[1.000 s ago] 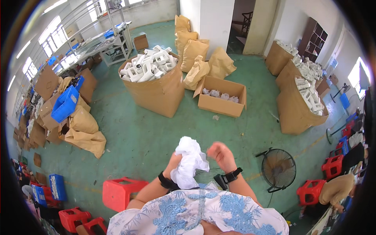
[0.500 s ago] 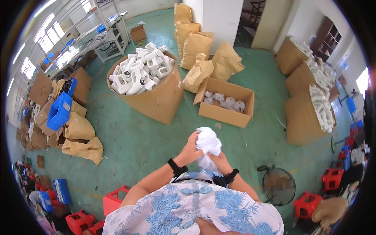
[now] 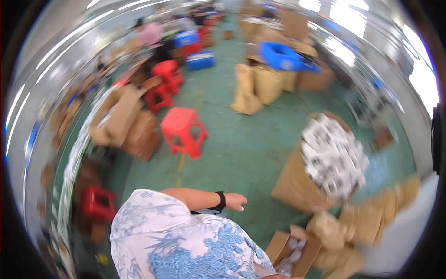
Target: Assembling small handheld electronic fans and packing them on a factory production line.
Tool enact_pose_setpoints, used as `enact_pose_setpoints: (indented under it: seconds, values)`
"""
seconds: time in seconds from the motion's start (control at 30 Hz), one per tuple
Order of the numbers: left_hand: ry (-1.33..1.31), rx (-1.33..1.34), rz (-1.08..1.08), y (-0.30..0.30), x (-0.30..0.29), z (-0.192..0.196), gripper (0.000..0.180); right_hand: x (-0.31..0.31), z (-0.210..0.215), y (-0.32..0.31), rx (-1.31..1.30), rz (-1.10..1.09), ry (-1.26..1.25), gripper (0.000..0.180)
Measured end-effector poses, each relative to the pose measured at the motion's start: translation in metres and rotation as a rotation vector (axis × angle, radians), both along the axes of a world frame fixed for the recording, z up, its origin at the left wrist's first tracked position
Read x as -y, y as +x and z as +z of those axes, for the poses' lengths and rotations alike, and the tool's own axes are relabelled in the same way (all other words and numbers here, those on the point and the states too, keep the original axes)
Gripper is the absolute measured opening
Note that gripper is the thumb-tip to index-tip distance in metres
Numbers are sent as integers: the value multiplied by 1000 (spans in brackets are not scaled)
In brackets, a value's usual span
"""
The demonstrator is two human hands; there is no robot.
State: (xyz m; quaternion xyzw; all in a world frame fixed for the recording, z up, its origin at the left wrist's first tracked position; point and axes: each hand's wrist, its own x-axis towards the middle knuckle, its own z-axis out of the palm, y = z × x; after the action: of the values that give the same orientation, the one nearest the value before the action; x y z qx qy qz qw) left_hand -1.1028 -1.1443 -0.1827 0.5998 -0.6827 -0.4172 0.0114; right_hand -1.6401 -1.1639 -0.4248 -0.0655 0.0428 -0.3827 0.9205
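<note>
My left hand reaches forward above the green floor, a black band around its wrist. Its fingers look curled in, and a small white spot shows at their tips; blur hides whether that is a held thing or a nail. Nothing else touches this hand. Out of view is my right hand. Nearest on the right stands an open cardboard box with crumpled whitish plastic bags inside, partly cut off by my patterned shirt. Beyond it is a tall carton heaped with white plastic housings.
A red stool stands ahead to the left, with more red stools behind. Brown cartons sit beside the bench at left. Paper sacks and a blue crate lie farther off; more sacks are at right.
The view has swung left, so the boxes now appear at the right. The white bundle that both hands held is out of sight. My right hand has left the view.
</note>
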Motion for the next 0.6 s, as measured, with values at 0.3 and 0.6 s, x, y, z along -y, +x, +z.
enact_pose_setpoints:
  seconds: [0.3,0.6]
  values:
    - [61,24,400,29,-112,-47,41,188,23,132,234,740,683,44]
    - [77,-40,769,99,-281,-104,38,98,12,314,276,990,1494,30]
